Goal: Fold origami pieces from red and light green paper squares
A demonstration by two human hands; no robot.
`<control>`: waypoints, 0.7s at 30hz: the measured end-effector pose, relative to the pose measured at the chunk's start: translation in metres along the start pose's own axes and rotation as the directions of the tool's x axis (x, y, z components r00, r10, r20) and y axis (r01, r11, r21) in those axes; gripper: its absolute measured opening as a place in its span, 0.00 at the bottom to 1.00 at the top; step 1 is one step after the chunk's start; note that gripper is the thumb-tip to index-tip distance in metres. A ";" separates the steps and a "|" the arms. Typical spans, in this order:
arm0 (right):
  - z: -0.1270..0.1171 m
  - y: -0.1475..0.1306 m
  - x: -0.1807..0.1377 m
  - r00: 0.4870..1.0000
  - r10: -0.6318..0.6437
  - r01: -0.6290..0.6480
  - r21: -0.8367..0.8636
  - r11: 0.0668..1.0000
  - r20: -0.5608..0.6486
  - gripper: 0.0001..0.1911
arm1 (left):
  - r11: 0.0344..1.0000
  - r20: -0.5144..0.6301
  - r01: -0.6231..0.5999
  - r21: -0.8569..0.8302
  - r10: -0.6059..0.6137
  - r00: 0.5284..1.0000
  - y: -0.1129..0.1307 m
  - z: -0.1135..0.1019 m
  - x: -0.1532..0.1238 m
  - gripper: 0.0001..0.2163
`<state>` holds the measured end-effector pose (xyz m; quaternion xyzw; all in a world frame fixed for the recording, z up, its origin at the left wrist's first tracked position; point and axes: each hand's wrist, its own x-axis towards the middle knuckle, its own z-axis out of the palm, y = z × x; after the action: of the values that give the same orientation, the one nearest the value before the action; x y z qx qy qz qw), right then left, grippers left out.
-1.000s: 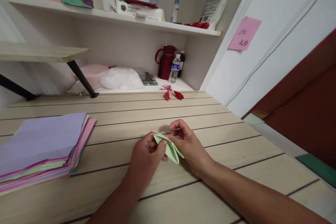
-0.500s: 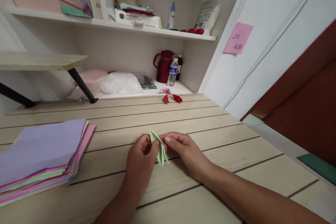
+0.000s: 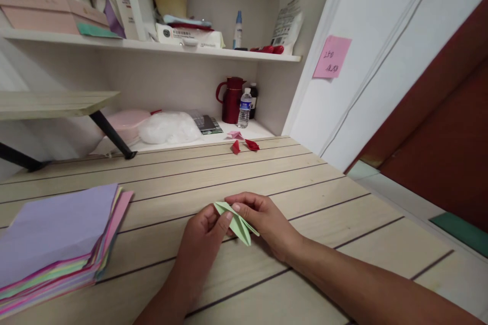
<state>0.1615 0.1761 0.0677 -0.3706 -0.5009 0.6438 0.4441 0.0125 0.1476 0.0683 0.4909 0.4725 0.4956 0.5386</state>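
A folded piece of light green paper is held just above the wooden tabletop, its pointed flaps angled toward me and to the right. My left hand pinches its left side, thumb on top and fingers curled beneath. On the upper right edge, my right hand grips the paper between thumb and fingers. The fingertips under the paper are partly hidden. Farther back on the table sit two small red folded paper pieces and a pink folded paper piece.
A stack of coloured paper sheets lies at the left. A small raised shelf with black legs stands behind it. At the back are a dark red jug, a water bottle and a white plastic bag.
The green paper has turned, and its flaps now point more to the right. My right thumb has come onto the paper. The camera view has shifted slightly.
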 end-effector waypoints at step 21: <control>-0.008 0.001 0.004 0.998 -0.067 0.069 -0.264 0.962 0.017 0.15 | 0.982 -0.138 -0.002 0.191 0.029 0.990 -0.005 0.003 0.000 0.09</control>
<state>0.1678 0.1821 0.0651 -0.4066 -0.5966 0.5570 0.4105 0.0162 0.1472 0.0640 0.5077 0.5505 0.4859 0.4508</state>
